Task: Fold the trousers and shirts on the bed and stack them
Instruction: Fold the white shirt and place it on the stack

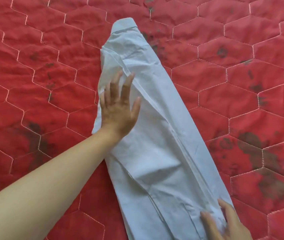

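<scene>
Both hands lie flat with fingers spread on the pale blue shirt (pixel 155 129), folded lengthwise on the red quilted bed (pixel 33 66): left hand (pixel 118 110) mid-body, right hand (pixel 224 222) at the near end; best to smooth outward before folding crosswise.
</scene>
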Demonstrator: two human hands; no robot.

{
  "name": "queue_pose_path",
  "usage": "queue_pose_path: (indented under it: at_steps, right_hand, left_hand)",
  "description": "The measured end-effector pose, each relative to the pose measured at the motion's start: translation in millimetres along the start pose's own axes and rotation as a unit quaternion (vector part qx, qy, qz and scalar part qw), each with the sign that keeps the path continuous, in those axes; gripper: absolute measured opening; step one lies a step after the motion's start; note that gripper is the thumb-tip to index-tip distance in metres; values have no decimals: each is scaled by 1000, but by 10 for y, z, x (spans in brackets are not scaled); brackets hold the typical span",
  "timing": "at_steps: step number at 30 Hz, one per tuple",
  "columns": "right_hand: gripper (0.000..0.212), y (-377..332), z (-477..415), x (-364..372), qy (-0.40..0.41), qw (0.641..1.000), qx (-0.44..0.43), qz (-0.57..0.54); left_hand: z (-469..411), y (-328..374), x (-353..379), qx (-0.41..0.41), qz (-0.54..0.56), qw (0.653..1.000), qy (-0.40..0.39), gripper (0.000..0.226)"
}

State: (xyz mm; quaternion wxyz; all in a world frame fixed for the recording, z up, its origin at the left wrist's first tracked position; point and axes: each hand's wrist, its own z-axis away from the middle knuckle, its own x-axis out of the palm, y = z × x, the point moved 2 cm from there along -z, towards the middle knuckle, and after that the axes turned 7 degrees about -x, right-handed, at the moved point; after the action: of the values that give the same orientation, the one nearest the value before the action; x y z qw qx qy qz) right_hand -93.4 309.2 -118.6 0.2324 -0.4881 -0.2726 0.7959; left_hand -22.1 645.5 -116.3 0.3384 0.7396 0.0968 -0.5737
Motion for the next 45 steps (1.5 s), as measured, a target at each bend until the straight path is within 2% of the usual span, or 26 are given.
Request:
queue_pose_path:
  at_steps: [1, 2, 4, 6, 11, 16, 19, 21, 23, 26, 28, 30, 31, 33, 36, 38, 42, 45]
  right_hand:
    - [28, 52, 31, -18, -20, 1000, 21, 1]
    - [28, 87, 55, -37, -49, 998, 40, 9]
    - [27, 147, 101, -89, -85, 995, 56, 18]
    - [24, 220, 127, -113, -96, 994, 40, 31]
    - [28, 267, 99, -100, -82, 993, -33, 76]
    - [35, 391, 201, -197, -84, 990, -84, 80]
    - [28, 496, 302, -282, -115, 984, -121, 63]
    - [20, 567, 353, -353, -90, 988, -127, 2]
    - [15, 681, 397, -426, -68, 992, -102, -20]
    - [21, 920, 498, -491, -114, 988, -67, 78]
    - [26, 948, 522, -559, -106, 981, -84, 141]
    - [32, 879, 474, -607, -67, 978, -129, 149]
    - [35, 829, 426, -616, -44, 978, -146, 140]
    - [47, 741, 318, -599, -27, 982, -140, 125]
    - [66, 687, 285, -464, -90, 981, -107, 134]
    - [70, 724, 400, -373, -124, 976, -117, 138]
    - [70, 854, 625, -357, -118, 980, -124, 105]
    - [66, 958, 803, -389, -113, 981, -124, 96]
  left_hand:
    - [183, 83, 48, 39, -23, 998, -33, 59]
    - [361, 121, 105, 45, -52, 994, -83, 58]
    - [686, 86, 243, 1, -120, 973, -195, 61]
    - [953, 24, 341, -15, -165, 958, -234, 63]
    - [1423, 255, 244, -17, -110, 977, -179, 65]
    - [2003, 335, 316, -34, -173, 954, -242, 66]
    - [2137, 371, 337, -45, -155, 964, -210, 68]
    - [2225, 439, 355, -23, -148, 971, -185, 66]
    - [2323, 455, 410, -18, -168, 959, -228, 64]
    - [2398, 444, 449, -44, -178, 944, -273, 66]
    - [2462, 523, 398, -34, -165, 951, -259, 66]
    - [2614, 628, 322, -23, -139, 965, -222, 66]
    - [2712, 662, 284, -41, -122, 970, -206, 67]
    - [2921, 677, 202, -129, -92, 971, -179, 66]
    - [3217, 583, 65, -297, -79, 940, -145, 67]
    - [3390, 527, -22, -364, -67, 917, -146, 71]
    - [3616, 510, -99, -320, 52, 930, -172, 71]
    - [3788, 507, -146, -293, 92, 935, -177, 68]
